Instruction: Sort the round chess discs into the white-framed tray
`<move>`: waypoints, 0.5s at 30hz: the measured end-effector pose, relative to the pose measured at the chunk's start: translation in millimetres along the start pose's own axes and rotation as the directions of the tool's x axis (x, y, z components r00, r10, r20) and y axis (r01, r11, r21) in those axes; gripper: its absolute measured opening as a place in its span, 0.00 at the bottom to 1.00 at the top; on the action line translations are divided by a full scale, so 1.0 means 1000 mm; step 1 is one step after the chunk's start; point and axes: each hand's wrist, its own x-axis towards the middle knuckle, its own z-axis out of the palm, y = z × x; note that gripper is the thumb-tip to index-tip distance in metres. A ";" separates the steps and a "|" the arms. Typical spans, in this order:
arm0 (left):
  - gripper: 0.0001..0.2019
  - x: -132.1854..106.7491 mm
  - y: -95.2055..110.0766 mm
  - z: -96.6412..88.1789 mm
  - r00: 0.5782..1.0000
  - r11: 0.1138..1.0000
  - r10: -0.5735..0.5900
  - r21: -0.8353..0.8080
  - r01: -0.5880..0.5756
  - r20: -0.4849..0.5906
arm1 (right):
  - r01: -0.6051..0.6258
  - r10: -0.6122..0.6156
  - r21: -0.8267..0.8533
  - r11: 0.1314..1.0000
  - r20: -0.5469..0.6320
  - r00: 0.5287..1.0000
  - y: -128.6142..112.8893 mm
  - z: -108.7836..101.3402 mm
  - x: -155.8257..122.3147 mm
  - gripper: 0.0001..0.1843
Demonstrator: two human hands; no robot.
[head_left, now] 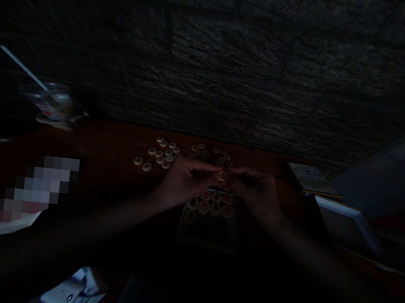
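Note:
In dim light my left hand [184, 177] and my right hand [256, 188] meet above a shallow tray [211, 237]. Fingertips of both pinch a small round xiangqi piece [221, 176] between them; its marking is too dark to read. Below, the tray holds rows of round pieces with red or dark characters, such as a red-marked piece [204, 206] and a dark-marked piece [190, 216]. The tray's near part shows its bare bottom. Beyond my hands, loose xiangqi pieces [159, 153] lie scattered on the brown table [117, 137], some partly hidden by my fingers.
A clear plastic cup [53, 102] with a white straw stands at the far left. To the right lie a printed box [311, 177] and an open, pale-rimmed box part [343, 224]. A brick wall [210, 75] rises behind the table. A blurred-out flat item [35, 192] is at left.

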 end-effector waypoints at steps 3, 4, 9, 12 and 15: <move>0.11 -0.002 0.003 0.000 0.998 0.995 0.052 0.086 -0.055 0.035 | -0.015 0.014 -0.016 1.000 -0.021 1.000 -0.001 0.001 0.000 0.10; 0.11 -0.002 0.004 0.000 0.997 0.991 0.064 0.111 -0.069 0.045 | -0.018 0.017 -0.018 1.000 -0.026 1.000 -0.001 0.001 0.000 0.10; 0.11 -0.001 0.003 0.001 0.996 0.993 0.073 0.088 -0.078 0.051 | -0.051 0.050 -0.037 0.998 -0.009 0.999 -0.001 0.000 0.000 0.11; 0.13 -0.001 0.002 0.001 0.998 0.997 0.051 0.058 -0.053 0.026 | -0.061 0.060 -0.023 0.998 -0.011 0.998 -0.002 0.000 0.001 0.11; 0.13 -0.002 0.005 0.001 0.998 0.998 0.040 0.046 -0.042 0.043 | -0.051 0.051 -0.003 0.999 -0.019 0.999 -0.003 0.000 0.000 0.11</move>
